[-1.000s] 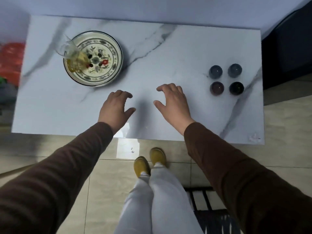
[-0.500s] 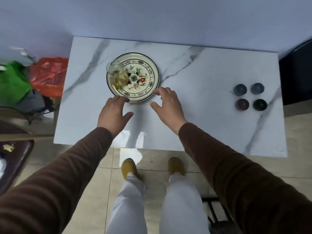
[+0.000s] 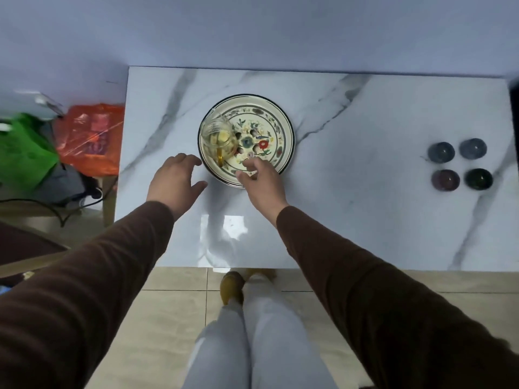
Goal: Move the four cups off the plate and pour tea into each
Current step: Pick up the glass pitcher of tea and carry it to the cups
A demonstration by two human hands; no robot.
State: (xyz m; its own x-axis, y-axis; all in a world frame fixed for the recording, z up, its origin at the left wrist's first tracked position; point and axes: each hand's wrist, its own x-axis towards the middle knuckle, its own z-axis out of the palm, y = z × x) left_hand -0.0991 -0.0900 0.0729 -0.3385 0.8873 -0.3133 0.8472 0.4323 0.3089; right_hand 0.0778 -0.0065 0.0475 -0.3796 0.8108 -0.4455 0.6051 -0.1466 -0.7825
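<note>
A round flower-patterned plate point(image 3: 276, 127) lies on the white marble table point(image 3: 351, 214). A glass pitcher of yellow tea point(image 3: 217, 137) stands on the plate's left part. Several small dark cups stand in a square at the table's right: two blue-grey ones point(image 3: 441, 152) point(image 3: 473, 148), a purple one point(image 3: 445, 179) and a dark green one point(image 3: 478, 178). My left hand point(image 3: 174, 182) hovers open just left of the plate. Over the plate's near rim my right hand point(image 3: 259, 181) has its fingers apart, close to the pitcher's handle, holding nothing.
Orange point(image 3: 90, 138) and green point(image 3: 24, 153) plastic bags lie on the floor left of the table, with a dark cable beside them. A wall rises right behind the table. My legs and yellow slippers point(image 3: 231, 284) are at the table's near edge.
The view has shifted left, so the plate sits nearer the centre. Both hands moved forward; the right hand now reaches over the plate's near rim beside the pitcher.
</note>
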